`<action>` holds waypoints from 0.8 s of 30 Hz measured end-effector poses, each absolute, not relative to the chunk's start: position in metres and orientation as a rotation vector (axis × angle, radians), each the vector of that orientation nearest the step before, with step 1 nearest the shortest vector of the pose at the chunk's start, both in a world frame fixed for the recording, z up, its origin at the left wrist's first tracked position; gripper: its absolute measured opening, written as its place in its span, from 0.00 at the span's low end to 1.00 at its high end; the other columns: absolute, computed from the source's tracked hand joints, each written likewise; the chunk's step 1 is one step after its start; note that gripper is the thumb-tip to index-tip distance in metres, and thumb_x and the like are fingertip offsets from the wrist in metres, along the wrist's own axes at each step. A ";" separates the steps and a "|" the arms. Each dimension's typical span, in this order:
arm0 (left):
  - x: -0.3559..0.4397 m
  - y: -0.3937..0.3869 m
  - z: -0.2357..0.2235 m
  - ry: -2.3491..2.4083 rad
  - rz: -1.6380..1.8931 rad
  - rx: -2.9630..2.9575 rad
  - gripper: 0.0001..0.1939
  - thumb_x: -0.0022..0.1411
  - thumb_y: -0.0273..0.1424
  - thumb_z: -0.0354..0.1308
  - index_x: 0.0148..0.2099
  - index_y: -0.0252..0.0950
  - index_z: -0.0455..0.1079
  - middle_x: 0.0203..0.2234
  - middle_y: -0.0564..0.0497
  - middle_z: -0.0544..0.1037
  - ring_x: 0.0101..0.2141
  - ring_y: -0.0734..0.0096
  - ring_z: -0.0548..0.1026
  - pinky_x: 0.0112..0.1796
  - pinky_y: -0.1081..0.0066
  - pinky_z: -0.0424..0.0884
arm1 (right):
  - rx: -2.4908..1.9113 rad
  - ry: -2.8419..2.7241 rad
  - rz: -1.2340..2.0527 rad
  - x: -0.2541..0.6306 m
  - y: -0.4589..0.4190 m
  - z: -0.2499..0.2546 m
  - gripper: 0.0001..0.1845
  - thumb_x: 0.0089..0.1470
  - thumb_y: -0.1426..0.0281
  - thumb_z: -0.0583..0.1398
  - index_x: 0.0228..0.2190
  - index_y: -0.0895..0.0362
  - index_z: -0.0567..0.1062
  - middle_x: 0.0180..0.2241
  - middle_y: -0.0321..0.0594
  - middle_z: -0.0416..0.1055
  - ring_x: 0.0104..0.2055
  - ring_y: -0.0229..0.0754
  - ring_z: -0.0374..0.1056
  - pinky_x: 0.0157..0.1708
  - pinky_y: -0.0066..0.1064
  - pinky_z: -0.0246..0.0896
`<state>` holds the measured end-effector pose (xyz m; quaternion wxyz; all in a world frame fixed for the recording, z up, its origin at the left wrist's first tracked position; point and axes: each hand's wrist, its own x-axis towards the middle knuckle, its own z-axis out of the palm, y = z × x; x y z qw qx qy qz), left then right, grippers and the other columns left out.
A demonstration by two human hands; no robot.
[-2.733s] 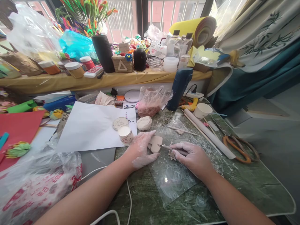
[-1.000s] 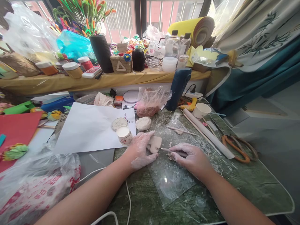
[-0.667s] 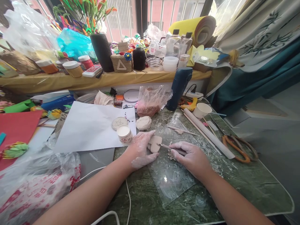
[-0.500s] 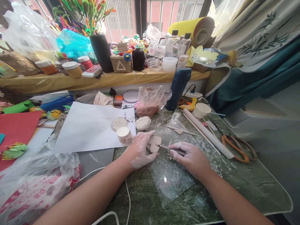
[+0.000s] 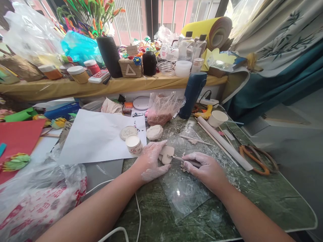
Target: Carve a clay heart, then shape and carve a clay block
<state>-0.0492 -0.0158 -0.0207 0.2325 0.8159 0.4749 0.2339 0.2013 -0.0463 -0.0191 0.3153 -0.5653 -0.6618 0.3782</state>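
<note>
A flat, pale, heart-like clay piece lies on the clear sheet. My left hand, dusted white, steadies it from the left, the thumb along its near edge and the fingers at its far edge. In my right hand is a slim modelling tool, pinched between thumb and fingers, its tip touching the clay's right side. Clay crumbs sit under the tool. A lump of white clay rests just beyond my left hand, and an open white tub stands left of it.
White paper covers the table's left part. A blue bottle stands behind, with a bagged reddish lump beside it. To the right lie a white roller, scissors and a paper cup. A white cable crosses the near side.
The view shifts very slightly. Both hands, the clay piece and the tool keep nearly the same places.
</note>
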 end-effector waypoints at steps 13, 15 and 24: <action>-0.048 -0.015 -0.018 1.323 0.567 2.243 0.42 0.54 0.36 0.70 0.68 0.35 0.60 0.58 0.37 0.72 0.59 0.45 0.69 0.59 0.48 0.67 | -1.380 -1.204 1.322 0.209 -0.040 -0.025 0.21 0.53 0.58 0.68 0.45 0.57 0.82 0.37 0.46 0.82 0.34 0.46 0.77 0.31 0.34 0.73; -0.048 -0.015 -0.018 1.317 0.572 2.244 0.42 0.54 0.36 0.70 0.68 0.34 0.60 0.58 0.37 0.72 0.59 0.45 0.69 0.59 0.48 0.67 | -1.349 -1.134 1.362 0.213 -0.038 -0.031 0.24 0.51 0.57 0.69 0.45 0.58 0.82 0.34 0.46 0.82 0.29 0.43 0.75 0.27 0.33 0.71; -0.047 -0.018 -0.020 1.322 0.623 2.266 0.43 0.53 0.36 0.70 0.68 0.37 0.60 0.59 0.37 0.72 0.61 0.41 0.68 0.61 0.44 0.65 | -1.544 -1.435 1.262 0.202 -0.050 -0.024 0.14 0.53 0.62 0.66 0.40 0.55 0.81 0.47 0.49 0.81 0.48 0.56 0.79 0.43 0.39 0.76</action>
